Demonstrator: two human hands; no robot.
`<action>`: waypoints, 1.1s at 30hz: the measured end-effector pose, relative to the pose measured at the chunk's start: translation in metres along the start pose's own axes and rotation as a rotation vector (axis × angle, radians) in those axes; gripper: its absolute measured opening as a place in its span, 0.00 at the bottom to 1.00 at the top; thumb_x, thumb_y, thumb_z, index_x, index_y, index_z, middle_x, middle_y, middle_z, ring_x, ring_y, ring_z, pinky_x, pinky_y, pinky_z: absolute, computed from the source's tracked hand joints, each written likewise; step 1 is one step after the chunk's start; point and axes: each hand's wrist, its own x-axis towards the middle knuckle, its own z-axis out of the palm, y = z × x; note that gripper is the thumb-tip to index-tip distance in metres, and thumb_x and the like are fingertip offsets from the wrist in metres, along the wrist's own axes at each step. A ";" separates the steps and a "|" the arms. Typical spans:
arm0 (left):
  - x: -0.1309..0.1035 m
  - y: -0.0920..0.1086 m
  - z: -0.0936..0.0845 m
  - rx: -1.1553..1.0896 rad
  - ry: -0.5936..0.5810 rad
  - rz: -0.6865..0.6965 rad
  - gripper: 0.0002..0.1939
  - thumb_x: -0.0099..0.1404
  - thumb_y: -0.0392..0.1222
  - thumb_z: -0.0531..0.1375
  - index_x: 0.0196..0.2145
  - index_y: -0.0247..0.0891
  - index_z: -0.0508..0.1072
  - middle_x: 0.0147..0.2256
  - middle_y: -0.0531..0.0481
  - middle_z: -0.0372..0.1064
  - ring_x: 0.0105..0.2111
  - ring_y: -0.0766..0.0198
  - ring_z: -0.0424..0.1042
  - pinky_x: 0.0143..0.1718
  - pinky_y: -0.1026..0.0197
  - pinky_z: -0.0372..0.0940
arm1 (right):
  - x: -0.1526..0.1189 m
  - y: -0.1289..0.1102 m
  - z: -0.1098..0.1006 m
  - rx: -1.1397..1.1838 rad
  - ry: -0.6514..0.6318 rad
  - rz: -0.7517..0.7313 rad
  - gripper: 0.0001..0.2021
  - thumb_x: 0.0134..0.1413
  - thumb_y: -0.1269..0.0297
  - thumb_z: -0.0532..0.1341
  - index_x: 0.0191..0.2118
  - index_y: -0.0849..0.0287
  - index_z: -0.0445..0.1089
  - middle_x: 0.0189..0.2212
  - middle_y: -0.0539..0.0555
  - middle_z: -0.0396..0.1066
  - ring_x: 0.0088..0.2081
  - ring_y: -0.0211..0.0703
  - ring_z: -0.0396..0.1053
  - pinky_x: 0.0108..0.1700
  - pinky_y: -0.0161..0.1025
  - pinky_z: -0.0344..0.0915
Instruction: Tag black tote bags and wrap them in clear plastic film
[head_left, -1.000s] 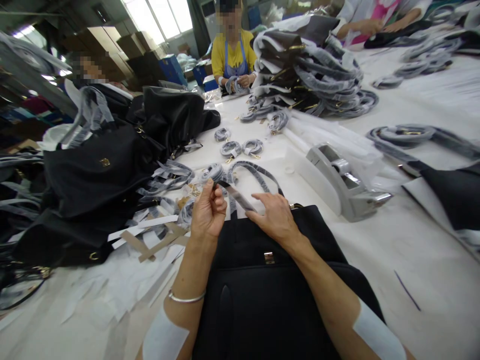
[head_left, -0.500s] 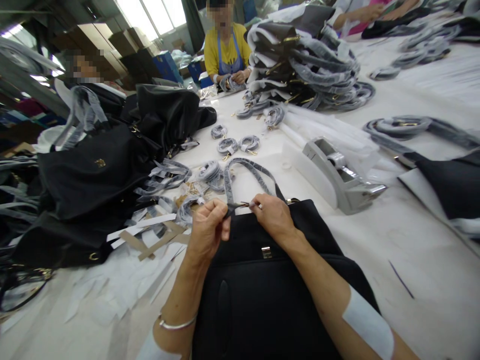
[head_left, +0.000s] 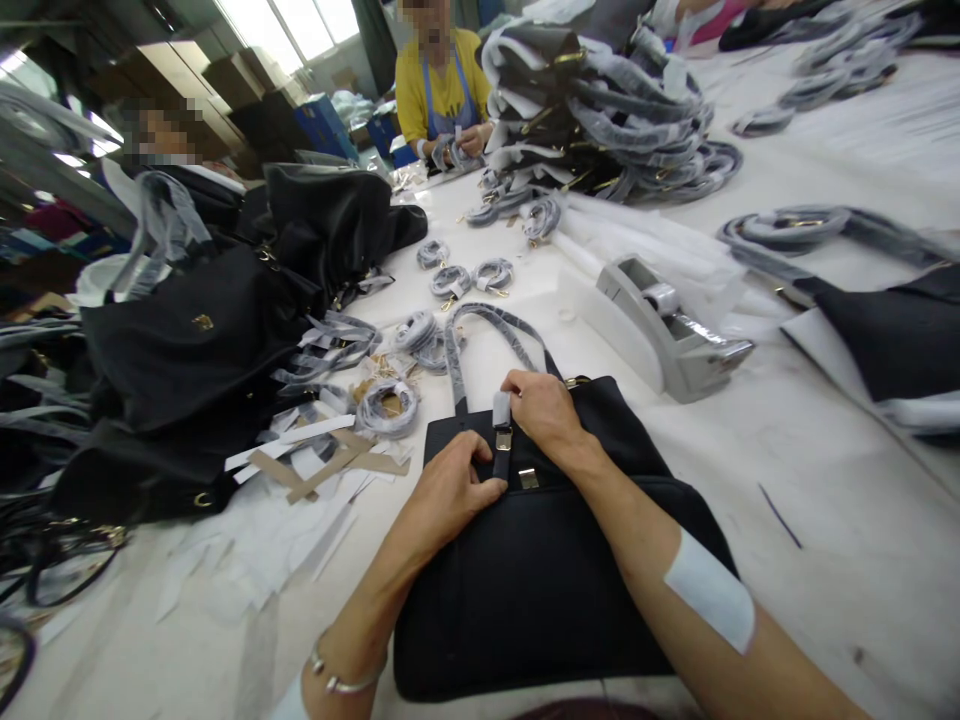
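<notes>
A black handbag (head_left: 540, 590) lies flat in front of me, its handle (head_left: 495, 315) wrapped in clear film and arching away from me. Over its upper part runs a short black strap with a gold-coloured buckle (head_left: 503, 440) and a pale wrapped end (head_left: 502, 408). My left hand (head_left: 454, 485) has thumb and fingers closed at the strap's lower end. At the pale upper end, my right hand (head_left: 547, 412) pinches with its fingertips. A small gold-coloured metal plate (head_left: 529, 479) sits on the bag just right of the strap.
A grey tape dispenser (head_left: 671, 330) stands to the right. Several coiled wrapped straps (head_left: 388, 407) lie beyond my left hand, near paper strips (head_left: 322, 470). Black bags (head_left: 187, 340) are heaped at left, with a stack of bags (head_left: 585, 110) farther back. A person in yellow (head_left: 442, 90) works opposite.
Both hands have brought the strap down onto the bag, its buckle now facing up. My left hand has moved down and right. The view has shifted slightly.
</notes>
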 end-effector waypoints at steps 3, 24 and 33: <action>0.007 0.001 0.001 -0.138 0.041 -0.035 0.19 0.55 0.39 0.63 0.44 0.40 0.65 0.40 0.51 0.69 0.26 0.68 0.67 0.30 0.64 0.63 | 0.001 -0.001 -0.001 -0.012 -0.020 0.003 0.12 0.52 0.74 0.56 0.36 0.55 0.75 0.34 0.53 0.78 0.37 0.43 0.72 0.38 0.35 0.60; 0.016 -0.007 0.018 0.489 0.054 0.378 0.19 0.64 0.36 0.58 0.53 0.46 0.67 0.52 0.44 0.61 0.47 0.55 0.68 0.45 0.53 0.70 | 0.005 0.005 0.001 0.046 -0.048 0.034 0.10 0.51 0.72 0.57 0.35 0.55 0.75 0.33 0.52 0.77 0.37 0.42 0.72 0.38 0.34 0.61; 0.021 -0.015 0.028 0.383 0.130 0.569 0.19 0.66 0.31 0.53 0.54 0.41 0.67 0.58 0.42 0.60 0.56 0.54 0.62 0.56 0.47 0.62 | 0.003 0.005 -0.010 0.078 -0.129 -0.017 0.18 0.51 0.77 0.56 0.46 0.58 0.74 0.40 0.55 0.77 0.43 0.42 0.73 0.45 0.34 0.64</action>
